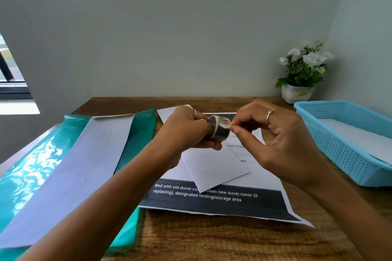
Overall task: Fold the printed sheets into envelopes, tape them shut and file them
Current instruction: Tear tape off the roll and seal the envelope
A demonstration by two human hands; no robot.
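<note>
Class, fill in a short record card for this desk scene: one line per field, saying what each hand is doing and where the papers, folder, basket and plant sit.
Left hand: grips the tape roll, held above the papers
Right hand: fingertips pinch at the tape's loose end
Folded envelope: lies on the printed sheet, centre of the wooden desk
Green folder: left side, a white sheet on it
Blue basket: right side, white paper inside
Potted plant: back right corner

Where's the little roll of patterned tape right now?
The small patterned tape roll is mid-frame, held in the left hand above the folded white envelope.
</note>
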